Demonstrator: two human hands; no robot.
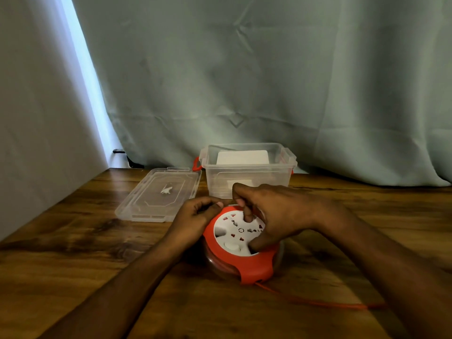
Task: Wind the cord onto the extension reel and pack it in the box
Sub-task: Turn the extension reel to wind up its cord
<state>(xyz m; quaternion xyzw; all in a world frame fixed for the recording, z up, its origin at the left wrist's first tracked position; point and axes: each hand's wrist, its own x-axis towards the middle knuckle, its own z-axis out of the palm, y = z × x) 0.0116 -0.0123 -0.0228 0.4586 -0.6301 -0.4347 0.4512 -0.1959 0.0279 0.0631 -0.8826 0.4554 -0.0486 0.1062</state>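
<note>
A round red extension reel (254, 265) with a white socket face (232, 234) lies flat on the wooden table. My left hand (195, 216) grips its far left rim. My right hand (274, 216) rests over the white face, one finger pressed into it and the thumb on the near side. A red cord (315, 300) runs out from the reel's near edge to the right, blurred. Behind the reel stands the clear plastic box (249, 177) with red latches, lid off, a white object inside.
The clear lid (159, 194) lies flat on the table left of the box. A grey-green curtain hangs behind the table and a pale wall stands at the left. Bare wooden table (73, 253) spreads left and right of the reel.
</note>
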